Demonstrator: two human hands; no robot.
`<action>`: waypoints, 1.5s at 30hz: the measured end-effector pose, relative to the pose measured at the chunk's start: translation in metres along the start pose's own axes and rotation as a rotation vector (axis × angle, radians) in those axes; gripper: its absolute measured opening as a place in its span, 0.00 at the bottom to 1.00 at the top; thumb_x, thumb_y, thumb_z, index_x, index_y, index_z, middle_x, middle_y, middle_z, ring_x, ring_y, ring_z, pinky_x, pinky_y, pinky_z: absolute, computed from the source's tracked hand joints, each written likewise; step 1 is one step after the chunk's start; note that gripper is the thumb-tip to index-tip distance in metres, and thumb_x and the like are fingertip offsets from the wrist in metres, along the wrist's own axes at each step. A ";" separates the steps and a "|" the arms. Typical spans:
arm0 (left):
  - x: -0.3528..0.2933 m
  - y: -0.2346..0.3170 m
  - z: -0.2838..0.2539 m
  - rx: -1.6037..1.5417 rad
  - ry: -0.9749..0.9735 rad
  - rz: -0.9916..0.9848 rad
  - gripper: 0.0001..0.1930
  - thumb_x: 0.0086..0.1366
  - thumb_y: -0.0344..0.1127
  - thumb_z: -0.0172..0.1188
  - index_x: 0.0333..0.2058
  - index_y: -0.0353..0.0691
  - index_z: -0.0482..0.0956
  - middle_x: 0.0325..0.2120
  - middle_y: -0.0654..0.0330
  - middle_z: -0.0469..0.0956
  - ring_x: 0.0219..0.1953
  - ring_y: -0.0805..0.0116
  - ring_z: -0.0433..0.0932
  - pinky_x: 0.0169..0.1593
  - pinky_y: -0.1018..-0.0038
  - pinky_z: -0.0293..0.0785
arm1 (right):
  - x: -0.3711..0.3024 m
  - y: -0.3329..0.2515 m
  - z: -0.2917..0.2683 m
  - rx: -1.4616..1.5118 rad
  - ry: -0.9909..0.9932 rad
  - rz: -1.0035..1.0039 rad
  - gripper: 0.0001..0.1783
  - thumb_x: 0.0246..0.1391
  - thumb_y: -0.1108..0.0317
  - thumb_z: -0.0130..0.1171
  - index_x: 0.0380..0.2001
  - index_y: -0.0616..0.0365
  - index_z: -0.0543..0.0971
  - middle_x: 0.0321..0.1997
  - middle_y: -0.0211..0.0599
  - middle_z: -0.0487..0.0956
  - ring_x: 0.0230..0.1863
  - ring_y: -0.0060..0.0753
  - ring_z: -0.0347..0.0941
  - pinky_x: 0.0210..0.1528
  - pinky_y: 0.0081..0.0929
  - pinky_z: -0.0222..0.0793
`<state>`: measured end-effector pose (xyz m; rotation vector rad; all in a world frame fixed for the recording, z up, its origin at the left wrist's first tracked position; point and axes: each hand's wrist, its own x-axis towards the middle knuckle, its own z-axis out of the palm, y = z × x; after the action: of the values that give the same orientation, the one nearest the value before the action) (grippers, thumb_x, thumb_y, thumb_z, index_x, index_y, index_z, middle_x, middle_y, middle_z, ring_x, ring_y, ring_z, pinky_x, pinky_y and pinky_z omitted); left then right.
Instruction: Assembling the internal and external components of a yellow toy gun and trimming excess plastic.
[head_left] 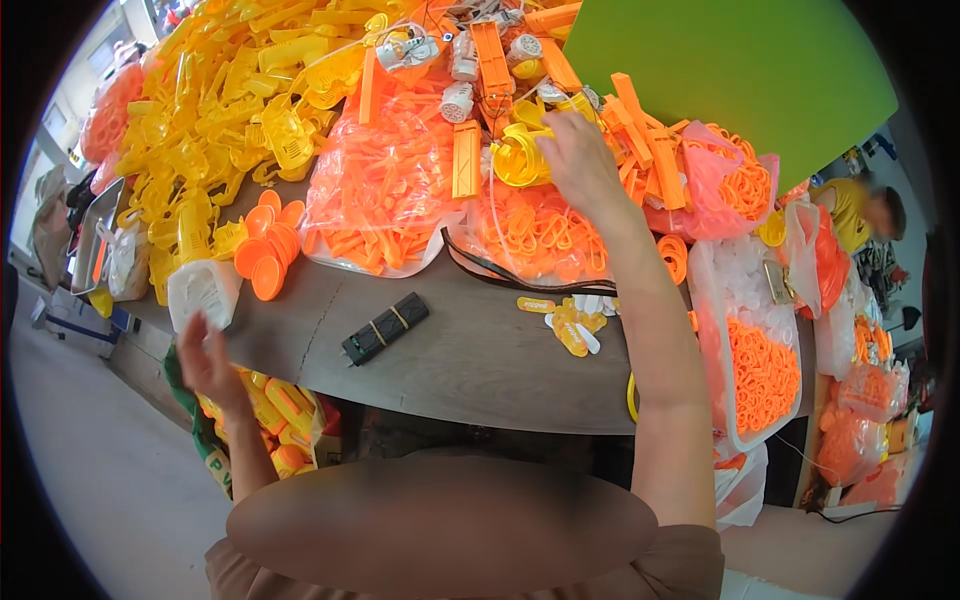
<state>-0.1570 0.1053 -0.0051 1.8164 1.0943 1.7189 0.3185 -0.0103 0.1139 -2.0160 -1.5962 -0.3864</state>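
My right hand (580, 165) reaches far over the table, its fingers curled at the edge of a yellow round plastic part (520, 157) among similar ones; its fingertips are partly hidden. Near the front left edge my left hand (213, 368) is raised with its fingers stretched out and nothing in it. Just beyond it stands a translucent white tub (203, 293). Orange round discs (267, 277) lie in a stack beside that tub. A black block-shaped tool or battery pack (386, 328) with two bands lies on the table between my arms.
Yellow plastic parts (215, 110) are heaped at the back left. Bags of orange pieces (385, 180) and orange clips (545, 235) fill the middle. Small yellow and white tags (573, 328) lie nearer. At right stand a bin of orange rings (765, 375) and a green panel (730, 75); another person (855, 215) is beyond.
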 end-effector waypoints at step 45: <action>-0.039 0.153 0.277 0.117 -0.836 0.643 0.28 0.51 0.34 0.62 0.53 0.36 0.67 0.53 0.49 0.66 0.56 0.50 0.63 0.59 0.58 0.58 | 0.065 0.050 -0.067 1.171 -0.111 0.352 0.05 0.54 0.70 0.58 0.32 0.59 0.76 0.26 0.24 0.72 0.19 0.13 0.59 0.19 0.13 0.55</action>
<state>0.1522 0.0427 0.0418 2.7648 0.2701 0.9203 0.3906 -0.0039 0.1912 -1.3074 -1.0405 0.6686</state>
